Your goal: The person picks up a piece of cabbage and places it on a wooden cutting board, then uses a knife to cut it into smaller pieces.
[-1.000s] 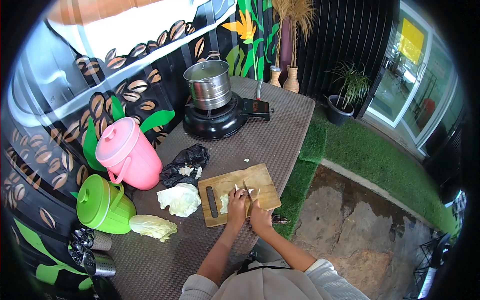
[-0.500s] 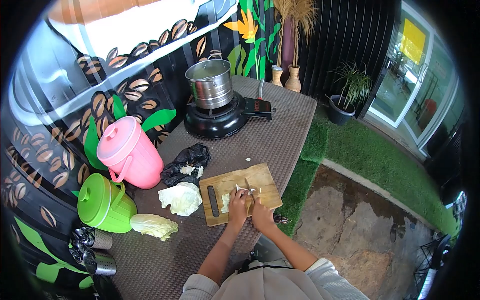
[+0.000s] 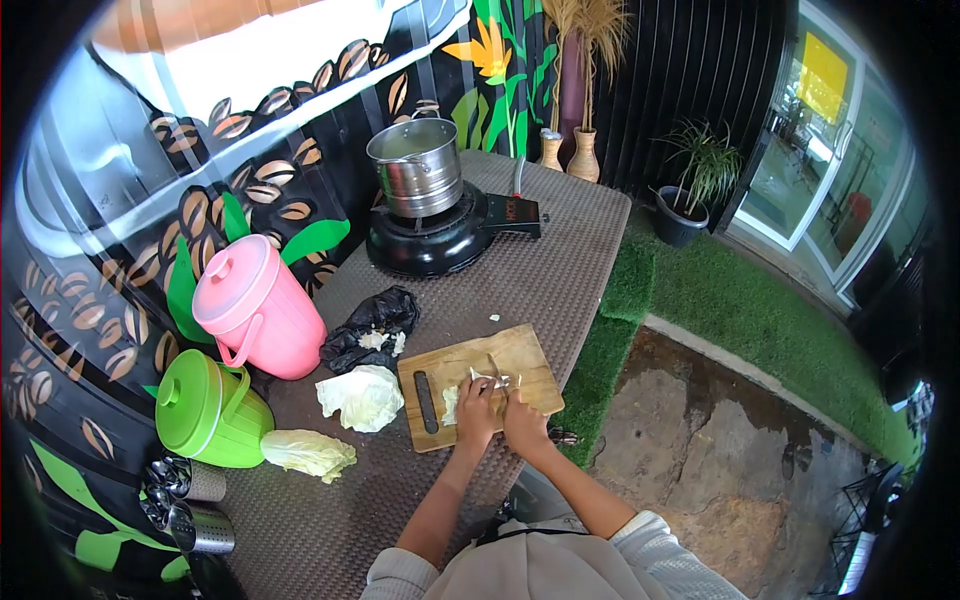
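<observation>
A wooden cutting board (image 3: 530, 350) with a dark handle slot lies near the table's front edge. On it, my left hand (image 3: 475, 412) has its fingers bent down over a pale vegetable piece (image 3: 477, 376), most of which the fingers hide. Just to the right, my right hand (image 3: 526, 425) is closed around the handle of a knife (image 3: 494, 364). The blade points away from me beside the left fingertips. More pale leafy bits (image 3: 450, 406) lie on the board left of my left hand.
Left of the board are a cabbage (image 3: 362, 398), a napa cabbage (image 3: 308, 453) and a black plastic bag (image 3: 385, 318) with white scraps. Pink (image 3: 268, 310) and green (image 3: 215, 415) lidded jugs stand beyond. A metal pot (image 3: 418, 178) sits on a black gas stove (image 3: 430, 250).
The view has shifted very slightly. Both hands stay at nearly the same place on the board, the knife still beside the left fingertips.
</observation>
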The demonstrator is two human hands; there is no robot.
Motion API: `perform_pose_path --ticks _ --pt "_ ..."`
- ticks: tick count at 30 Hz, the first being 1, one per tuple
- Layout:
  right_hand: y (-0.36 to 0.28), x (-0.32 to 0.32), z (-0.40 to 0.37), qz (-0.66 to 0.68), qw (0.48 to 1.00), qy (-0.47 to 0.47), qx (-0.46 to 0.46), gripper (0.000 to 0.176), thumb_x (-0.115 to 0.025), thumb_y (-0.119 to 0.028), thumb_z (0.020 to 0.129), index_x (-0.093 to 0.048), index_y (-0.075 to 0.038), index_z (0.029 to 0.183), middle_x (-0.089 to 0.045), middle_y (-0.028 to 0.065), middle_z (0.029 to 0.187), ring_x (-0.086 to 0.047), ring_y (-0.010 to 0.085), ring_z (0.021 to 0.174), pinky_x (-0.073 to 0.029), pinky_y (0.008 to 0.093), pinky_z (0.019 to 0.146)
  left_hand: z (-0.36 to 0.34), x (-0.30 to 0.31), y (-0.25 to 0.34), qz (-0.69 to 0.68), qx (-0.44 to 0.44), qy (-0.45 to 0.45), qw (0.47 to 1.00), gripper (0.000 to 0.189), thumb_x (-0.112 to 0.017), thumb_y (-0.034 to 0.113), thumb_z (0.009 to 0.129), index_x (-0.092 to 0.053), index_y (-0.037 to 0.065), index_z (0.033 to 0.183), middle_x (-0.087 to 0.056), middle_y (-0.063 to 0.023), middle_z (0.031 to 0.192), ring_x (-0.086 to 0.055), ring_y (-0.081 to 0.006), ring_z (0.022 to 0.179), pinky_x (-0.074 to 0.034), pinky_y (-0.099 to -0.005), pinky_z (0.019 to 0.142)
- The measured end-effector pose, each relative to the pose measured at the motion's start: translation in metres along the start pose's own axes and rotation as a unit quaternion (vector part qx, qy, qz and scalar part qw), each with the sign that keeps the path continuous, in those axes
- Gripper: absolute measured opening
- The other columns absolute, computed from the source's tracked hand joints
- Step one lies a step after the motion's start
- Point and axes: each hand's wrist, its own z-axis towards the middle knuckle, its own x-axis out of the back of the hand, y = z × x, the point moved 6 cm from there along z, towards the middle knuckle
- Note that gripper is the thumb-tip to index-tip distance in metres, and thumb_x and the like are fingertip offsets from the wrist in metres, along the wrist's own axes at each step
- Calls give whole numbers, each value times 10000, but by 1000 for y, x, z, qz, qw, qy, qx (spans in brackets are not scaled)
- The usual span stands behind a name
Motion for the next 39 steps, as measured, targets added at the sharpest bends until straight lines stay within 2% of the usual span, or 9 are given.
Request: perform_pose_path --ticks 5,8,15,17,24,27,30,37,39 --pt "-3 3 -6 -16 1000 3 26 237 -540 -117 829 -443 31 986 -640 233 736 -664 386 716 -539 456 628 2 4 2 -5 -3 34 999 350 -550 -76 696 -668 12 1013 -594 -76 996 -525 -283 990 -473 -379 836" --pt "-3 -10 -10 -16 1000 21 -6 234 -532 -105 830 -440 33 994 -636 248 745 -662 392 731 -537 465 639 0 -2 -3 -3 5 -6 1000 336 -550 -43 728 -657 19 1040 -568 -70 1059 -485 -302 1094 -446 -403 907" --pt "-6 10 1 40 999 -20 -11 231 -516 -80 824 -443 43 1006 -636 270 791 -658 404 773 -520 503 685 1 0 -1 -2 -3 5 1000 335 -540 -44 731 -661 23 1037 -570 -78 1040 -485 -293 1092 -445 -390 909" --pt "-5 12 -2 27 999 -27 4 229 -516 -77 821 -444 39 1006 -638 267 792 -657 406 774 -521 499 684 1 4 2 12 -15 28 999 346 -552 -73 695 -669 14 1009 -588 -88 995 -523 -293 981 -467 -389 829" --pt "-1 -20 -6 -51 998 14 -38 250 -487 -161 868 -431 22 1029 -656 204 745 -673 361 715 -553 429 610 1 5 0 -6 -10 29 1000 347 -554 -68 698 -665 28 1013 -588 -82 1010 -525 -300 993 -462 -393 851" --pt "1 -15 6 19 998 -25 -46 251 -538 -134 843 -447 9 1027 -638 268 824 -659 392 789 -535 465 683 0 7 3 -24 -13 49 998 345 -549 -72 698 -666 31 1005 -591 -75 1008 -527 -297 991 -464 -389 846" --pt "-2 6 6 17 1000 -18 8 240 -536 -127 841 -439 11 1012 -638 267 811 -663 387 741 -541 452 642 0 6 1 -17 -6 49 999 349 -549 -76 694 -667 31 1004 -594 -72 997 -527 -294 994 -465 -387 839" --pt "2 -18 -10 -8 999 21 -32 232 -507 -128 865 -431 24 1023 -634 278 808 -657 403 745 -531 484 678 0 3 -2 -29 12 14 999 308 -543 -54 746 -661 24 1019 -593 -75 1028 -496 -314 1083 -460 -412 887" --pt "4 -22 -4 -19 999 3 -37 263 -490 -113 853 -430 16 1074 -654 226 756 -673 352 727 -553 421 619 -1 3 -2 -31 10 19 999 307 -538 -56 748 -663 28 1015 -595 -73 1026 -497 -315 1082 -463 -414 884"
